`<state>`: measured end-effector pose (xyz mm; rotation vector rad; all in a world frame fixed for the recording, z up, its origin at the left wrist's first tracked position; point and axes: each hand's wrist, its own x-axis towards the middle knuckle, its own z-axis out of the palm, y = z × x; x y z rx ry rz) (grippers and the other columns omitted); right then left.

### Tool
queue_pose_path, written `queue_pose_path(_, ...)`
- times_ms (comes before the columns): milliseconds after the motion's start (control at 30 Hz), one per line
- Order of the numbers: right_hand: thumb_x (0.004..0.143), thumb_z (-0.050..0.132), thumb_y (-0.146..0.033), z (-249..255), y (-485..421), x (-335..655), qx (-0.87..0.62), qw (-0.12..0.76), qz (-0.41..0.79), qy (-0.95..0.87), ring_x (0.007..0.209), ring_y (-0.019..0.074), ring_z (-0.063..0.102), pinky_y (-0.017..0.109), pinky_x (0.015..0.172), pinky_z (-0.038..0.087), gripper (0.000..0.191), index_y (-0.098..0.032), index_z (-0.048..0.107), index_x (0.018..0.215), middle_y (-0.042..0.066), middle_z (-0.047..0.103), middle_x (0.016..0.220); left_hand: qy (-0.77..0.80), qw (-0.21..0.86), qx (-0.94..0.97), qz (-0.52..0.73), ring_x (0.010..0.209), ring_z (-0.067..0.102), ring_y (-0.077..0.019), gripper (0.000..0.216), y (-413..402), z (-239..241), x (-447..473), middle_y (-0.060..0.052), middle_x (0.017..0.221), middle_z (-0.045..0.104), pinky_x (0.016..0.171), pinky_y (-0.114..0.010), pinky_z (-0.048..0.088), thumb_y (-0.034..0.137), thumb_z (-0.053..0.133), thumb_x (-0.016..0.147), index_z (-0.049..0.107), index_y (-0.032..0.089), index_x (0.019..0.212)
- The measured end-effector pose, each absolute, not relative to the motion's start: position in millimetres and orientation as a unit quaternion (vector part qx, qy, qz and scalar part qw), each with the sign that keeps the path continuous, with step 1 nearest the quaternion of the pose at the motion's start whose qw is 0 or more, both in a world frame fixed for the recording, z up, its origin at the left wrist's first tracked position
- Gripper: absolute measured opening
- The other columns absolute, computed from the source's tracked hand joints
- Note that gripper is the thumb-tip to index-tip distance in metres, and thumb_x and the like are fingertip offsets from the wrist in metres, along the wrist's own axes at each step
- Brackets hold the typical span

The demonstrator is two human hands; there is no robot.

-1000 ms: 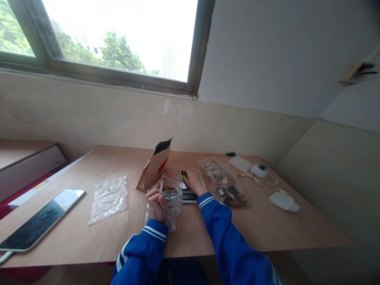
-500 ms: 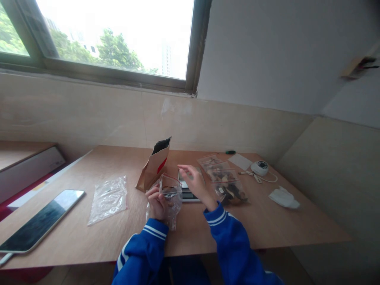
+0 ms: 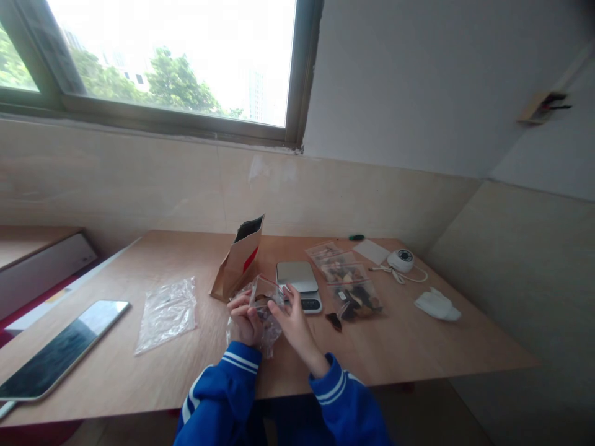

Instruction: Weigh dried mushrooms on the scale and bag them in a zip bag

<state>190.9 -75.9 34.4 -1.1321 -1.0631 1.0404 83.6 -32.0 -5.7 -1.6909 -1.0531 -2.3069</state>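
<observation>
My left hand (image 3: 246, 321) is closed around the left side of a clear zip bag (image 3: 266, 286) with a red strip along its mouth. Some dark brown pieces show through its plastic. At the bag's right side my right hand (image 3: 297, 325) pinches the plastic, thumb on the near face; its other fingertips are partly hidden. Just beyond that hand lies a kitchen scale (image 3: 296, 274) with a silver plate and a dark display. The brown paper bag (image 3: 239, 257) stands upright with its top open, behind my left hand. One loose dark dried piece (image 3: 333, 321) rests right of the scale.
Filled zip bags (image 3: 357, 300) of dried pieces overlap right of the scale. Farther right are white paper (image 3: 372, 251), a round white device (image 3: 400, 261) with a cable, and a crumpled white tissue (image 3: 437, 305). Left lie a flat clear bag (image 3: 167, 314) and a phone (image 3: 65, 348).
My right hand has come down and left from above the scale onto the zip bag. The scale and the loose dark piece now show uncovered. My left hand keeps its hold.
</observation>
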Motion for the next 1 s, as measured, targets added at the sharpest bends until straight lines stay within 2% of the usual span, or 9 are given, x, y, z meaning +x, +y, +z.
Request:
queue_pose_path(67, 0.069, 0.068, -0.053, 29, -78, 189, -0.471, 0.615, 0.477, -0.415, 0.107, 0.0246, 0.060, 0.041, 0.090, 0.051, 0.077, -0.023, 0.032, 0.129, 0.017, 0.040, 0.140, -0.337, 0.044, -0.557, -0.758, 0.088, 0.063, -0.0179, 0.019, -31, -6, 84, -0.002, 0.087, 0.051, 0.074, -0.037, 0.054, 0.038, 0.043, 0.088, 0.042, 0.021, 0.081)
queue_pose_path(167, 0.068, 0.067, -0.057, 30, -84, 186, -0.454, 0.622, 0.498, -0.399, 0.104, 0.0254, 0.062, 0.043, 0.092, 0.050, 0.071, -0.020, 0.039, 0.123, 0.017, 0.054, 0.129, -0.346, 0.041, -0.551, -0.758, 0.089, 0.063, -0.0185, 0.020, -32, -7, 82, -0.002, 0.086, 0.051, 0.075, -0.038, 0.054, 0.039, 0.044, 0.088, 0.042, 0.021, 0.078)
queue_pose_path(333, 0.083, 0.054, -0.052, 46, -93, 193, -0.461, 0.621, 0.427, -0.469, 0.109, 0.0257, 0.060, 0.041, 0.097, 0.045, 0.044, -0.017, 0.058, 0.110, 0.013, 0.065, 0.115, -0.373, 0.051, -0.623, -0.686, 0.091, 0.059, -0.0183, 0.014, -40, 0, 78, -0.005, 0.089, 0.053, 0.077, -0.036, 0.052, 0.032, 0.047, 0.087, 0.050, 0.020, 0.079)
queue_pose_path(433, 0.089, 0.045, -0.048, 50, -95, 209, -0.470, 0.633, 0.372, -0.490, 0.101, 0.0245, 0.063, 0.038, 0.092, 0.048, 0.038, -0.017, 0.063, 0.102, 0.011, 0.069, 0.105, -0.409, 0.020, -0.625, -0.665, 0.097, 0.055, -0.0193, 0.013, -43, 8, 79, -0.008, 0.100, 0.052, 0.083, -0.039, 0.049, 0.028, 0.048, 0.086, 0.055, 0.019, 0.092)
queue_pose_path(567, 0.088, 0.046, -0.049, 37, -93, 235, -0.467, 0.648, 0.362, -0.481, 0.089, 0.0235, 0.067, 0.035, 0.083, 0.052, 0.037, -0.018, 0.065, 0.097, 0.008, 0.071, 0.093, -0.460, -0.100, -0.582, -0.663, 0.110, 0.051, -0.0240, 0.037, -38, 16, 82, -0.012, 0.115, 0.051, 0.094, -0.043, 0.043, 0.036, 0.057, 0.081, 0.052, 0.017, 0.112)
queue_pose_path(700, 0.086, 0.048, -0.053, 16, -89, 251, -0.486, 0.662, 0.360, -0.443, 0.084, 0.0234, 0.068, 0.035, 0.080, 0.052, 0.040, -0.018, 0.065, 0.095, 0.008, 0.072, 0.090, -0.441, -0.356, -0.585, -0.579, 0.092, 0.060, -0.0212, 0.030, -33, 17, 86, -0.008, 0.094, 0.064, 0.083, -0.035, 0.046, 0.043, 0.056, 0.080, 0.062, 0.017, 0.094)
queue_pose_path(767, 0.086, 0.047, -0.054, 9, -88, 254, -0.496, 0.666, 0.352, -0.431, 0.082, 0.0233, 0.068, 0.035, 0.076, 0.053, 0.042, -0.018, 0.064, 0.098, 0.008, 0.072, 0.090, -0.434, -0.430, -0.567, -0.553, 0.084, 0.061, -0.0198, 0.031, -34, 17, 87, -0.006, 0.084, 0.066, 0.078, -0.031, 0.046, 0.046, 0.060, 0.076, 0.064, 0.016, 0.085)
queue_pose_path(867, 0.086, 0.045, -0.056, 5, -88, 255, -0.517, 0.666, 0.322, -0.431, 0.074, 0.0222, 0.068, 0.032, 0.069, 0.053, 0.044, -0.018, 0.063, 0.098, 0.007, 0.072, 0.082, -0.434, -0.453, -0.544, -0.557, 0.073, 0.059, -0.0163, 0.033, -35, 18, 88, -0.003, 0.073, 0.064, 0.070, -0.026, 0.045, 0.047, 0.063, 0.073, 0.064, 0.015, 0.078)
queue_pose_path(1000, 0.086, 0.043, -0.059, 5, -90, 255, -0.561, 0.651, 0.258, -0.440, 0.051, 0.0173, 0.058, 0.028, 0.052, 0.046, 0.049, -0.016, 0.064, 0.094, 0.003, 0.065, 0.060, -0.436, -0.450, -0.533, -0.568, 0.055, 0.050, -0.0109, 0.034, -35, 17, 87, 0.002, 0.059, 0.056, 0.055, -0.023, 0.039, 0.049, 0.063, 0.072, 0.063, 0.015, 0.075)
